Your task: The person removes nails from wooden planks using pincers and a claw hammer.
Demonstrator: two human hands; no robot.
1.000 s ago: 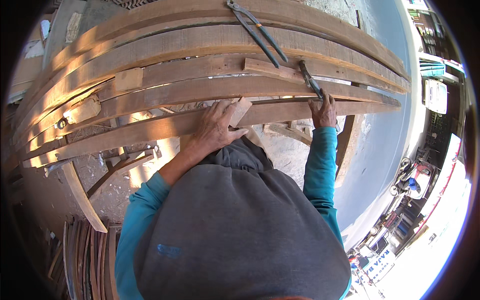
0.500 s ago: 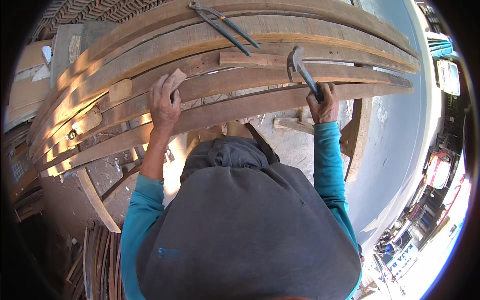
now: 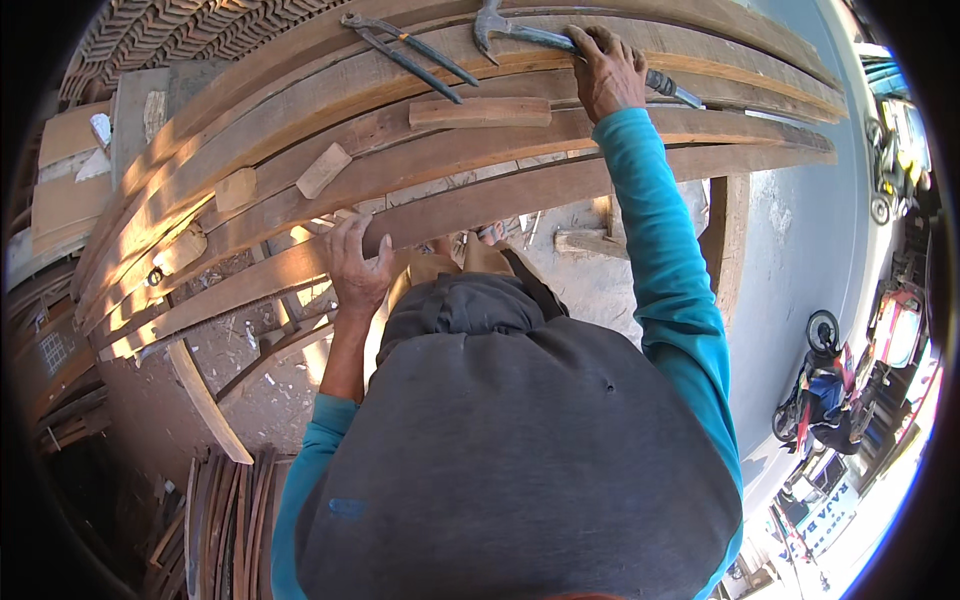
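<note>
My right hand (image 3: 608, 75) reaches to the far planks with its fingers round the handle of a claw hammer (image 3: 540, 36). The hammer lies along the far planks, its head to the left. My left hand (image 3: 360, 265) rests on the nearest plank (image 3: 480, 205), fingers apart and holding nothing. Beyond it a small wood block (image 3: 323, 170) lies across the planks. A longer wood piece (image 3: 480, 112) sits on the middle planks. Left of the hammer head lies a pair of long-handled pincers (image 3: 410, 58), handles spread.
Another small wood block (image 3: 236, 188) is at the planks' left part. Stacked roof tiles (image 3: 180, 40) stand at the far left. Cut wood strips (image 3: 225, 520) are piled at the lower left. A motorcycle (image 3: 825, 385) stands at the right beyond the grey floor (image 3: 790, 250).
My right hand has carried the hammer forward onto the far planks. My left hand has let go of the small wood block and drawn back to the nearest plank.
</note>
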